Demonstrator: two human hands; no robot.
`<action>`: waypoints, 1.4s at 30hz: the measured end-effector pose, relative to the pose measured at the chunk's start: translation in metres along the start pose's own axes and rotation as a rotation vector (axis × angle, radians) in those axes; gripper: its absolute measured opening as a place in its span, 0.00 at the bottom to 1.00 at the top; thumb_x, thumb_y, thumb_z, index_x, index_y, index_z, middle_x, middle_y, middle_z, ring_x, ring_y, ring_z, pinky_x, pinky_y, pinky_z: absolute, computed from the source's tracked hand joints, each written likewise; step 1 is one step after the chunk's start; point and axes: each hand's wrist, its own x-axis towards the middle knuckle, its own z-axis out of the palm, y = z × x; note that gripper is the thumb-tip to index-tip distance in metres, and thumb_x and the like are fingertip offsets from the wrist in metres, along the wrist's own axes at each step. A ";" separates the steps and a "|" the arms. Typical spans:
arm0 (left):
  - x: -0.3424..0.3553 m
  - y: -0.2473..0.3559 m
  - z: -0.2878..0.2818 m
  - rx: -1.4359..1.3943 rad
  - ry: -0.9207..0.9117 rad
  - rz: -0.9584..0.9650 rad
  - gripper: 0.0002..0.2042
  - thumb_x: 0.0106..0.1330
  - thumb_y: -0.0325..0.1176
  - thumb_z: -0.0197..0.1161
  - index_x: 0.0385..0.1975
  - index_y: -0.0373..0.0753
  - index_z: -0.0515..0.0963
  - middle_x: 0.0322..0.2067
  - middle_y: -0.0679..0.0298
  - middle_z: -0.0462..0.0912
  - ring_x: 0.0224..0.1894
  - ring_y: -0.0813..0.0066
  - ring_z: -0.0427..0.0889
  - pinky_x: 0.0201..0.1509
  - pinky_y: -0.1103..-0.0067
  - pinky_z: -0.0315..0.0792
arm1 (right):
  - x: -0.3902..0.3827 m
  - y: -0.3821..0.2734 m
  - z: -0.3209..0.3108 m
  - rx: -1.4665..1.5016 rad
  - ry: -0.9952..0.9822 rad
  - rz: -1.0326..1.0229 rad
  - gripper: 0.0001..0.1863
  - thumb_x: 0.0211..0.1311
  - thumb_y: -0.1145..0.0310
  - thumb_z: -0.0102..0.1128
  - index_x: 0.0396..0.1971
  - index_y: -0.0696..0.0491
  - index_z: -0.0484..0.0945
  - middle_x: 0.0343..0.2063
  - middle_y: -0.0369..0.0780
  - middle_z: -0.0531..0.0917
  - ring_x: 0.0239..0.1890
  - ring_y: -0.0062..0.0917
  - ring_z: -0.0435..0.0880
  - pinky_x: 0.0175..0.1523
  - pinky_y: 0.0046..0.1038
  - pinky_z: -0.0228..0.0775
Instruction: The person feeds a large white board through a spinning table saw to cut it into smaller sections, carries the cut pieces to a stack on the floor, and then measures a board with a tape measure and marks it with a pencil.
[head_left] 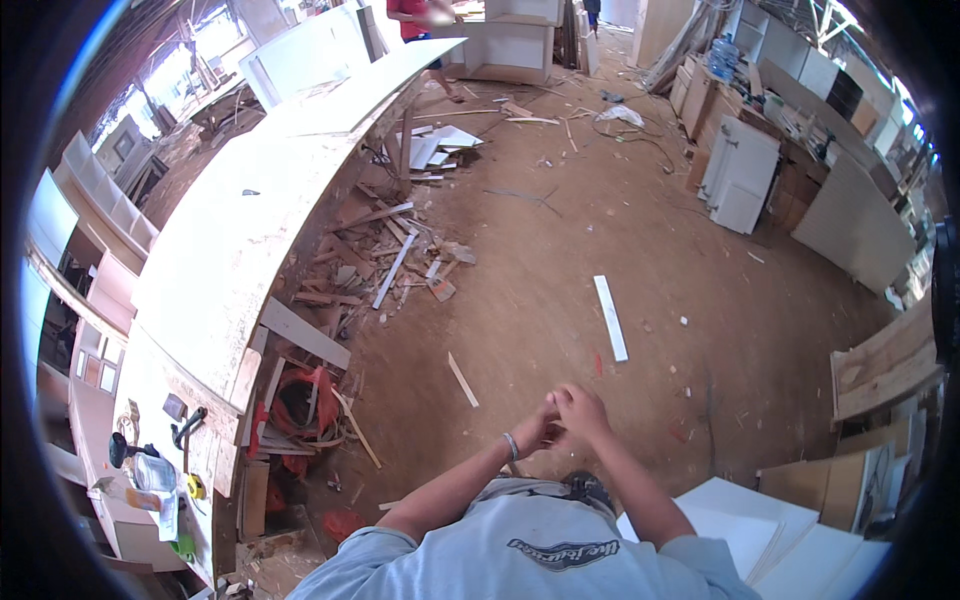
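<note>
Left hand: I see the left hand raised ahead of the body, fingers curled, a bracelet on its wrist.
Right hand: the right hand meets it from the other side, the two touching.
Grip: fingers overlap and look small from my seat, so I cannot tell how far closed either hand is, or whether something slight sits between them.
White strip: the white strip lies flat on the floor, ahead of the hands and apart from them. I judge it light, stiff, perhaps slippery, with corners that could chip; I would hold it by both long edges, near mid-length.
Wood sliver: the wood sliver lies left of the hands. Probably light and easily snapped; I would pinch its middle, wary of splinters.
</note>
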 end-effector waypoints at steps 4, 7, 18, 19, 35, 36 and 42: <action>-0.013 0.112 -0.043 -0.571 -0.050 0.335 0.49 0.65 0.79 0.39 0.66 0.37 0.67 0.59 0.48 0.77 0.60 0.55 0.78 0.65 0.59 0.71 | 0.106 -0.091 0.045 0.102 0.007 -0.261 0.21 0.70 0.56 0.56 0.54 0.55 0.80 0.50 0.50 0.83 0.56 0.47 0.78 0.62 0.44 0.69; 0.010 0.168 -0.100 -0.811 -0.087 0.453 0.48 0.68 0.76 0.38 0.64 0.29 0.66 0.62 0.43 0.73 0.65 0.49 0.74 0.72 0.55 0.64 | 0.161 -0.115 0.087 0.184 0.000 -0.380 0.24 0.71 0.58 0.56 0.58 0.59 0.76 0.54 0.52 0.81 0.59 0.50 0.76 0.68 0.46 0.63; 0.123 0.430 -0.299 -1.126 0.269 0.748 0.38 0.69 0.71 0.48 0.56 0.37 0.76 0.49 0.61 0.86 0.50 0.67 0.85 0.53 0.63 0.80 | 0.441 -0.146 0.069 0.233 -0.224 -0.874 0.33 0.74 0.53 0.53 0.70 0.58 0.64 0.67 0.54 0.69 0.70 0.46 0.68 0.73 0.45 0.58; 0.121 0.460 -0.317 -1.094 0.277 0.782 0.37 0.69 0.70 0.49 0.55 0.38 0.77 0.48 0.61 0.86 0.50 0.67 0.85 0.54 0.64 0.79 | 0.467 -0.144 0.068 0.199 -0.271 -0.881 0.31 0.74 0.53 0.53 0.69 0.58 0.66 0.64 0.54 0.72 0.67 0.46 0.71 0.70 0.45 0.62; 0.268 0.724 -0.331 0.672 0.778 1.013 0.26 0.74 0.51 0.52 0.61 0.37 0.75 0.48 0.56 0.81 0.54 0.66 0.79 0.60 0.65 0.71 | 0.865 -0.133 0.122 1.489 -0.665 0.445 0.34 0.75 0.38 0.45 0.59 0.55 0.74 0.56 0.46 0.81 0.54 0.28 0.83 0.55 0.34 0.77; 0.283 0.742 -0.339 0.803 0.755 1.037 0.27 0.75 0.51 0.50 0.63 0.36 0.74 0.55 0.54 0.77 0.59 0.62 0.74 0.65 0.63 0.65 | 0.887 -0.132 0.125 1.628 -0.616 0.390 0.35 0.75 0.37 0.45 0.60 0.55 0.73 0.60 0.47 0.79 0.58 0.29 0.81 0.58 0.36 0.76; 0.337 0.887 -0.435 1.047 0.598 1.264 0.33 0.76 0.57 0.39 0.67 0.36 0.69 0.67 0.48 0.70 0.72 0.49 0.62 0.77 0.56 0.52 | 1.006 -0.232 0.103 1.664 -0.379 0.428 0.38 0.75 0.36 0.44 0.65 0.56 0.70 0.65 0.47 0.74 0.63 0.31 0.77 0.64 0.39 0.72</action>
